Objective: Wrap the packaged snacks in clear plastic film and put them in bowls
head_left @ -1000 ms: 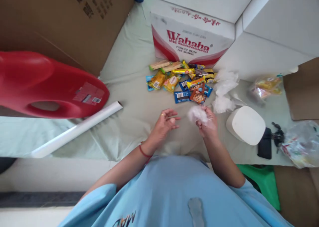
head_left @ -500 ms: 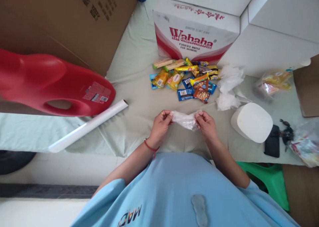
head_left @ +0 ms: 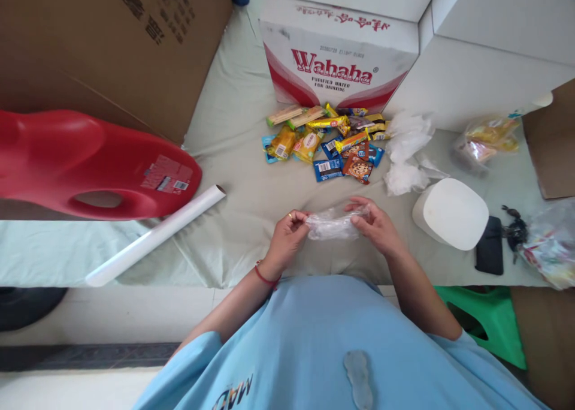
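Note:
A crumpled clear plastic bag [head_left: 335,224] is stretched between my two hands, above the cloth near the table's front edge. My left hand [head_left: 290,235] pinches its left end between thumb and fingers. At the other end, my right hand [head_left: 374,225] grips the plastic, its fingers partly behind the film. Beyond the bag lies a pile of wrapped snacks [head_left: 326,137] in yellow, blue and brown packets. More crumpled clear bags [head_left: 406,152] lie just right of the pile.
A white Wahaha carton [head_left: 336,59] stands behind the snacks. On the left are a red jug [head_left: 112,164] and a white roll [head_left: 157,236]. To the right sit a white container [head_left: 451,213], a black phone [head_left: 489,246], keys [head_left: 516,233] and a bag of packets [head_left: 550,245].
My right hand has loosened its pinch and shifted slightly right and down, and the bag is spread a little wider. The left hand still holds its end. The camera view has shifted slightly.

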Demonstrator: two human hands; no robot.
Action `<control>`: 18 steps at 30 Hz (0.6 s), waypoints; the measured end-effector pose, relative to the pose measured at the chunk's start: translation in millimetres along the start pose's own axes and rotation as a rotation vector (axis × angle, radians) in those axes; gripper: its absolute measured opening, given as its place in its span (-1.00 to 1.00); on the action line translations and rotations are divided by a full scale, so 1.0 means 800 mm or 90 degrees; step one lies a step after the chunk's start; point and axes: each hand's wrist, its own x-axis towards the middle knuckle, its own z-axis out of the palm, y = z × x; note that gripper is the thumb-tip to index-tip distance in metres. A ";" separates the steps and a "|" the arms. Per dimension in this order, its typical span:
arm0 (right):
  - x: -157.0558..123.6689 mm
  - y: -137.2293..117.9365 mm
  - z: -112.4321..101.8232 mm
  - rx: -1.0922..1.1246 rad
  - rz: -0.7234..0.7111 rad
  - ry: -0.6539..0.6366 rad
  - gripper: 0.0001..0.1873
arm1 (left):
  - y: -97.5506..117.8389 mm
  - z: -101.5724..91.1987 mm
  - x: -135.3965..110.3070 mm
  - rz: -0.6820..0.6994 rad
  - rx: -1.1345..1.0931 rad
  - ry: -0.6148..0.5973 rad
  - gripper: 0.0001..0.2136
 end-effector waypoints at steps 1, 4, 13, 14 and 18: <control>0.000 0.001 0.000 -0.023 0.002 -0.011 -0.57 | 0.000 -0.001 0.000 -0.005 -0.022 0.010 -0.81; 0.000 0.006 0.003 -0.049 -0.013 -0.004 -0.69 | 0.005 -0.006 -0.002 -0.021 -0.067 -0.011 -0.81; -0.010 -0.003 0.003 -0.070 -0.141 -0.056 -0.80 | 0.012 0.000 -0.001 -0.091 -0.121 -0.041 -0.61; -0.011 -0.007 0.002 -0.097 -0.177 -0.070 -0.84 | 0.011 0.002 0.002 -0.100 -0.077 -0.030 -0.58; -0.015 -0.015 -0.002 -0.210 -0.295 -0.099 -0.87 | 0.012 0.001 0.018 -0.084 -0.015 0.005 -0.64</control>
